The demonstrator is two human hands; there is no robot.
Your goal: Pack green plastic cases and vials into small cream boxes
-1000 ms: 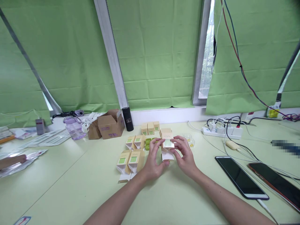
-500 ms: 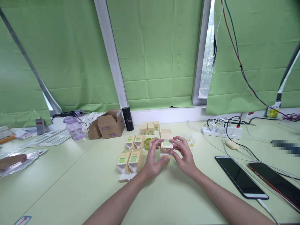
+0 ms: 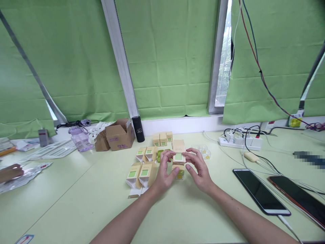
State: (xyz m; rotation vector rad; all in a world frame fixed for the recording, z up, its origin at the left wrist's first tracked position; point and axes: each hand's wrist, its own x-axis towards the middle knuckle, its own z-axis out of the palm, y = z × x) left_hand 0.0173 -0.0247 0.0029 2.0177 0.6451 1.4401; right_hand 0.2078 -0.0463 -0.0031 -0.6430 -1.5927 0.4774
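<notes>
My left hand (image 3: 164, 173) and my right hand (image 3: 199, 168) meet at the middle of the pale green table (image 3: 76, 210). Together they pinch a small tan carton with a green label (image 3: 179, 155), held upright a little above the table. Below the carton, between my fingertips, shows a small yellow-green jar (image 3: 180, 173). Both hands have fingers curled round the carton. Several more open tan cartons (image 3: 142, 173) lie just left of my left hand, and three closed ones (image 3: 162, 139) stand behind.
A brown cardboard box (image 3: 119, 136), a black cylinder (image 3: 138, 128) and a purple bottle (image 3: 80, 138) stand at the back left. A power strip (image 3: 240, 140) with cables and two phones (image 3: 261, 191) lie on the right. Another person's hand (image 3: 8, 172) rests at the far left.
The carton has been lifted slightly, and the white flap under it is gone from sight, showing a yellow-green jar beneath. Another person's hand has appeared at the far left.
</notes>
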